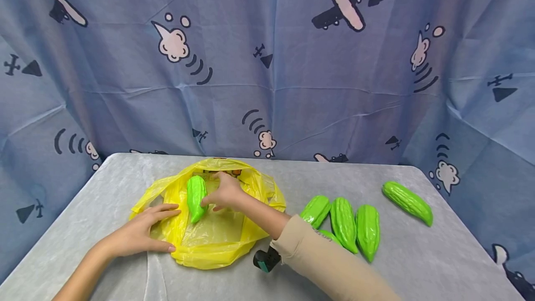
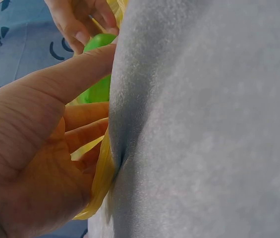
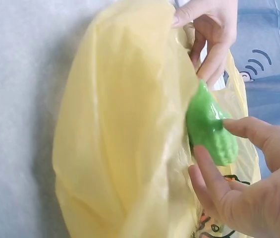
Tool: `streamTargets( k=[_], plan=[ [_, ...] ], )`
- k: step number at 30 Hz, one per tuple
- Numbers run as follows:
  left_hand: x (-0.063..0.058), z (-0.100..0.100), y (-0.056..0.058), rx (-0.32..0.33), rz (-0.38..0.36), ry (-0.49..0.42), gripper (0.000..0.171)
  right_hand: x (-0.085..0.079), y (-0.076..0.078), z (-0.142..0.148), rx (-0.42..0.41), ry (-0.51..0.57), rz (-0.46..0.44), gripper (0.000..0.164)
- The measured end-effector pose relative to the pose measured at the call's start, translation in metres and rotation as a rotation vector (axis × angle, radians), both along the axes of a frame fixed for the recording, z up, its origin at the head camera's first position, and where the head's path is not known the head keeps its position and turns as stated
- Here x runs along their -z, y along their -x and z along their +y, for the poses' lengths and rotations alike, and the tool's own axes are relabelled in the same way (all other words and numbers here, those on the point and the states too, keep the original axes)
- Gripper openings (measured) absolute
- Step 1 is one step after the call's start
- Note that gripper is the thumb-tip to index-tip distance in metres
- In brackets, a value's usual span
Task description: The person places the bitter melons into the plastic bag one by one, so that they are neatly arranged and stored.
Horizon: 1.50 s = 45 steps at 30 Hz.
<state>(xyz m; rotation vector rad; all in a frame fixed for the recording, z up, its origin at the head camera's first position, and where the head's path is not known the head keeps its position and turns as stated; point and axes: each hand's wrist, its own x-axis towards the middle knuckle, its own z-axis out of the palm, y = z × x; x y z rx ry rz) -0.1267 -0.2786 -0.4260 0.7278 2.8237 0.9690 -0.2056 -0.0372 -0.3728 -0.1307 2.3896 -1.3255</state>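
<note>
A yellow plastic bag (image 1: pixel 209 257) lies with its mouth spread on the table. Inside its left part is a glossy green bitter melon (image 1: pixel 196 199), its lower end tapering. My right hand (image 1: pixel 225 193) reaches into the bag just right of this melon, fingers spread. In the right wrist view the thumb of the right hand (image 3: pixel 258 183) touches the melon (image 3: pixel 211 129), while the other fingers lie loosely beside it. My left hand (image 1: pixel 146 231) rests at the bag's left edge, fingers extended and thumb apart. Yellow plastic (image 2: pixel 102 183) crosses its fingers in the left wrist view.
Several more green bitter melons (image 1: pixel 343 224) lie grouped right of the bag, one partly behind the right sleeve. Another melon (image 1: pixel 407 202) lies farther right. A black device (image 1: pixel 267 259) shows below the right forearm. A blue patterned curtain (image 1: pixel 267 59) hangs behind the grey-covered table (image 1: pixel 439 264).
</note>
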Motion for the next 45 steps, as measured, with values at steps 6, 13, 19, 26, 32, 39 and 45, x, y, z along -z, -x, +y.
streamTargets(
  k=[6,13,19,26,32,39,45],
  plan=[
    [-0.001,-0.001,-0.001,0.0,-0.015,-0.002,0.08,0.005,-0.008,-0.01,0.024,0.017,-0.032,0.077],
    [-0.002,-0.001,-0.001,0.0,-0.014,-0.005,0.081,0.009,-0.014,-0.022,0.066,0.079,-0.024,0.075],
    [-0.002,-0.001,0.0,0.006,-0.017,-0.009,0.081,0.011,-0.014,-0.026,0.119,0.086,-0.002,0.06],
    [-0.002,-0.001,0.0,0.008,-0.009,-0.003,0.08,0.012,-0.01,-0.028,0.164,0.076,0.04,0.055],
    [-0.001,0.0,-0.001,0.003,0.0,-0.003,0.079,0.012,-0.005,-0.029,0.177,0.078,0.053,0.059],
    [-0.001,0.0,-0.001,0.002,-0.005,-0.005,0.079,0.009,-0.002,-0.028,0.175,0.073,0.027,0.064],
    [-0.001,-0.001,-0.001,0.007,-0.011,-0.004,0.079,0.01,0.0,-0.028,0.173,0.072,0.033,0.063]
  ],
)
